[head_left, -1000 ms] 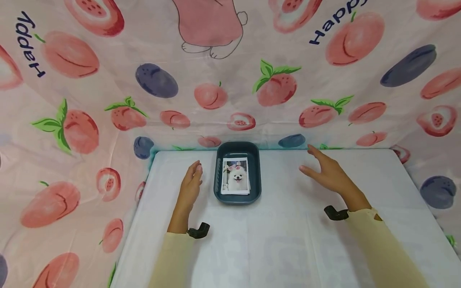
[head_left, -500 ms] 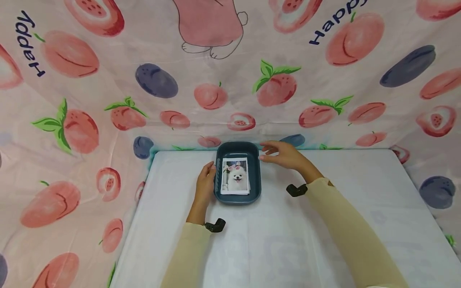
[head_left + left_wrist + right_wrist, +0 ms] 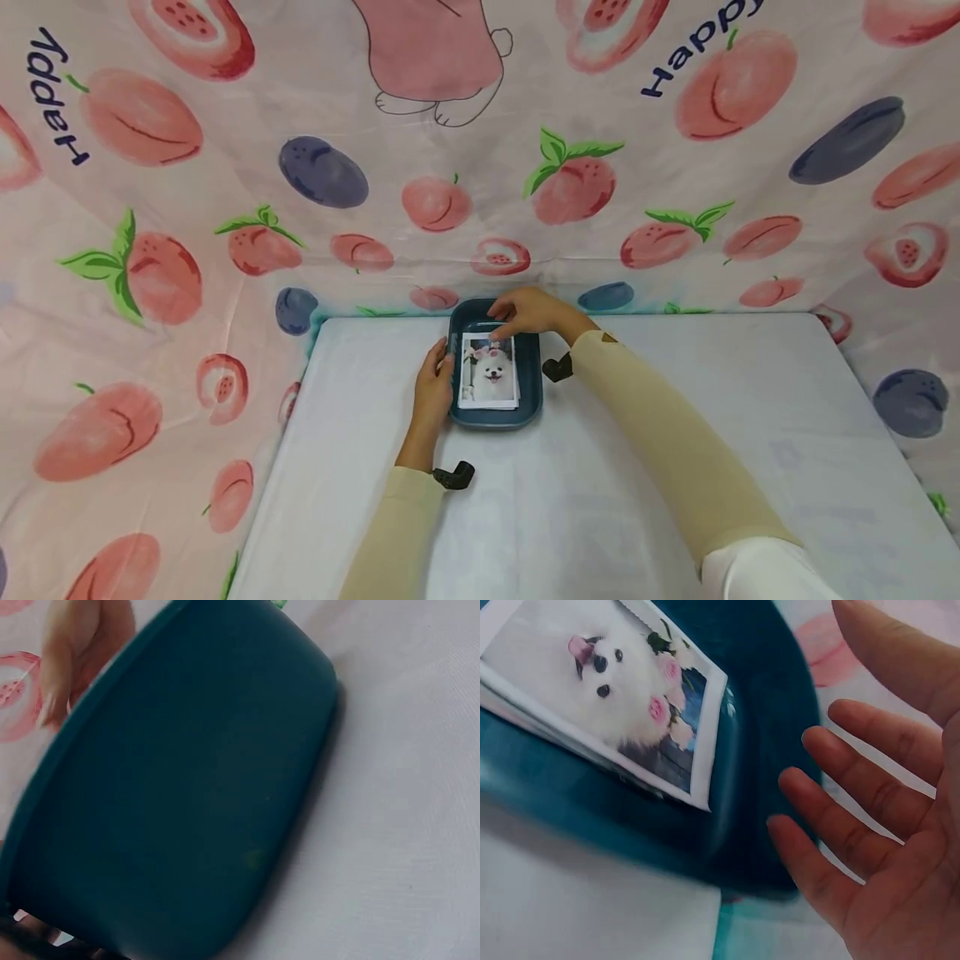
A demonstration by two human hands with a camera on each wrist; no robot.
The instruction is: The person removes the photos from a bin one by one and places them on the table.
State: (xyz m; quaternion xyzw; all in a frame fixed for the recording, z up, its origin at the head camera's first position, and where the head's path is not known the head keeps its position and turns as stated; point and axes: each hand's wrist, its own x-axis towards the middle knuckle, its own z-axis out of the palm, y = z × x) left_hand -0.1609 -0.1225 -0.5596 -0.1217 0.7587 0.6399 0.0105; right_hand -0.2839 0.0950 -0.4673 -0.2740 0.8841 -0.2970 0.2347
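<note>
A dark teal tray [image 3: 531, 377] stands at the far middle of the white table, and its outer wall [image 3: 187, 810] fills the left wrist view. In it lies a stack of photos [image 3: 489, 377], the top one showing a white dog [image 3: 607, 690]. My left hand [image 3: 435, 385] rests against the tray's left side with its fingers fairly straight. My right hand [image 3: 527, 313] hovers over the tray's far end. Its fingers [image 3: 855, 817] are spread and relaxed beside the photos' far edge and hold nothing. The tray's rim [image 3: 772, 742] lies just under them.
The white table [image 3: 675, 375] is walled in at the back and on both sides by a fruit-print cloth [image 3: 465, 167]. Black wrist mounts [image 3: 454, 476] sit on both cream sleeves.
My right hand has swung left from the open table to the tray's far end. My left hand has moved right until it touches the tray's side. The tray and photos have stayed put.
</note>
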